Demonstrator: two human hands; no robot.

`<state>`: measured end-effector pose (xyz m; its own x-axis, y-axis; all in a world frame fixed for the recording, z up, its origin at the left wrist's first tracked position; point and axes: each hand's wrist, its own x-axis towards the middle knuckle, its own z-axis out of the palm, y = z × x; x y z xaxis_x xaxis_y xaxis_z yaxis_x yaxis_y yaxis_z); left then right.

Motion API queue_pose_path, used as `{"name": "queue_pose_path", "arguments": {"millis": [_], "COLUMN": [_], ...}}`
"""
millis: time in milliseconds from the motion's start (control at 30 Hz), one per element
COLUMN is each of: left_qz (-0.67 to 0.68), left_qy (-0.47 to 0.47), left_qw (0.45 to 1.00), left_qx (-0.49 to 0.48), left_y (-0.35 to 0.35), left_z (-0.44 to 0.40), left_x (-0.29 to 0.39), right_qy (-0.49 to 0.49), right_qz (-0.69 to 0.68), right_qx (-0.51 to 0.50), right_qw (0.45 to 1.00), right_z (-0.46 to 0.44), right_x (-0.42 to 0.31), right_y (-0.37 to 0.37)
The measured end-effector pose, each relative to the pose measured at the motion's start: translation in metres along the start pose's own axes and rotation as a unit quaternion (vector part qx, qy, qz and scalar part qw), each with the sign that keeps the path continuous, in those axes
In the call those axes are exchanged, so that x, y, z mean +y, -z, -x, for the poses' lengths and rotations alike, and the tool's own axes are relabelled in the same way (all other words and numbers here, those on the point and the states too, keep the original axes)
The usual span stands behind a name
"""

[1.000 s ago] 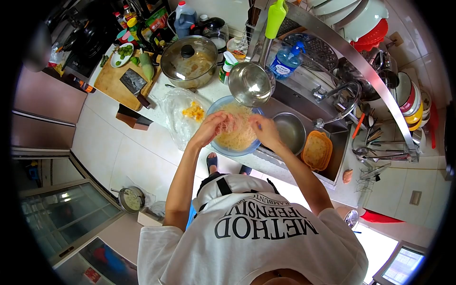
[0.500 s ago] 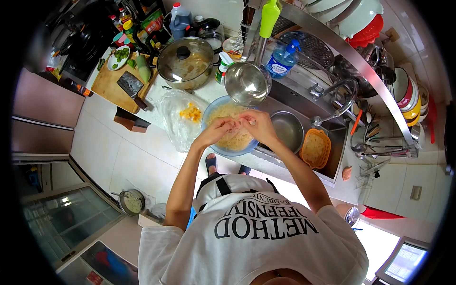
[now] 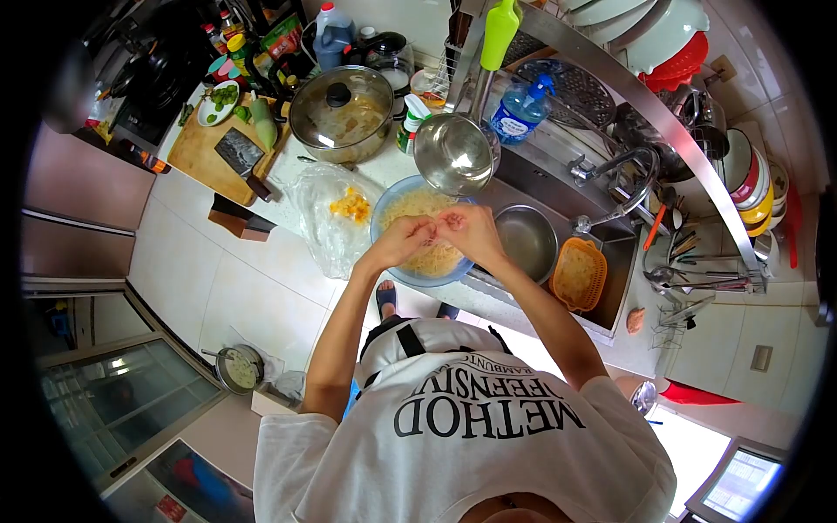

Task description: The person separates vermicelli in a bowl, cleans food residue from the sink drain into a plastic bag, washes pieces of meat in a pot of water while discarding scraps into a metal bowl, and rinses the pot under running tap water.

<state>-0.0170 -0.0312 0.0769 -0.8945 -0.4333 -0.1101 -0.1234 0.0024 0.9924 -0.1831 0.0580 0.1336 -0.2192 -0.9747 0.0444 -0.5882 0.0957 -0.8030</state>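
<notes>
My left hand (image 3: 403, 241) and my right hand (image 3: 472, 234) meet above a blue basin (image 3: 377, 228) at the counter's edge. Pale yellowish shreds (image 3: 429, 264) fill the basin. The fingers of both hands are curled inward and close together, fingertip to fingertip. Whatever they pinch is too small or too covered to make out. Left of the basin lies a clear plastic bag (image 3: 316, 228) with a small heap of orange-yellow bits (image 3: 350, 207) on it.
A ladle-like steel pan (image 3: 453, 157) with a green handle hangs just beyond the basin. To the right, the sink holds a metal bowl (image 3: 528, 240) and an orange basket (image 3: 602, 283). A lidded pot (image 3: 342, 112) and a cleaver (image 3: 238, 152) on a cutting board (image 3: 199, 157) are at left.
Both hands have rolled slightly, so the right palm and curled fingers show more. They stay over the basin; the other things have not moved.
</notes>
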Motion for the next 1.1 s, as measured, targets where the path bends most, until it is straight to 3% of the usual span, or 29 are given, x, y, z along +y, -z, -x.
{"name": "queue_pose_path", "arguments": {"millis": [233,367,467,533,633,767,867,967,1067,1100], "left_qz": [0.024,-0.061,-0.137,-0.24,-0.495,-0.429,-0.397,-0.341,-0.324,-0.351], "left_qy": [-0.007,-0.022,-0.069,-0.126,0.059,0.006,0.003,-0.054,-0.054,-0.03], "left_qw": [0.999,0.996,0.985,0.96,0.866,0.903,0.913,0.916,0.891,0.883], "left_qx": [0.047,0.06,0.078,0.064,0.033,0.027,0.089,0.203,0.313,0.309], "left_y": [0.013,0.017,0.011,0.008,-0.037,-0.049,-0.048,-0.037,-0.018,-0.015], "left_z": [0.004,0.009,0.011,0.008,0.015,0.025,0.027,0.019,-0.008,-0.019], "left_x": [0.005,0.025,0.038,0.029,0.001,-0.014,-0.035,-0.035,-0.045,-0.057], "right_qy": [-0.019,-0.006,-0.083,-0.049,-0.054,-0.03,-0.089,-0.064,0.015,0.023], "right_qz": [-0.09,-0.109,0.062,0.191,0.284,0.365,0.321,0.156,0.049,0.064], "right_qx": [-0.002,0.01,-0.018,-0.007,-0.032,-0.083,-0.108,0.001,0.061,0.047], "right_qw": [0.996,0.994,0.994,0.98,0.957,0.927,0.937,0.986,0.997,0.997], "right_z": [-0.008,-0.003,0.011,0.033,0.048,0.041,0.025,0.013,0.005,0.003], "right_x": [0.032,0.063,0.063,0.081,0.11,0.142,0.128,0.093,0.063,0.068], "right_y": [-0.011,-0.018,-0.003,-0.004,-0.019,-0.039,-0.041,-0.037,-0.034,-0.036]}}
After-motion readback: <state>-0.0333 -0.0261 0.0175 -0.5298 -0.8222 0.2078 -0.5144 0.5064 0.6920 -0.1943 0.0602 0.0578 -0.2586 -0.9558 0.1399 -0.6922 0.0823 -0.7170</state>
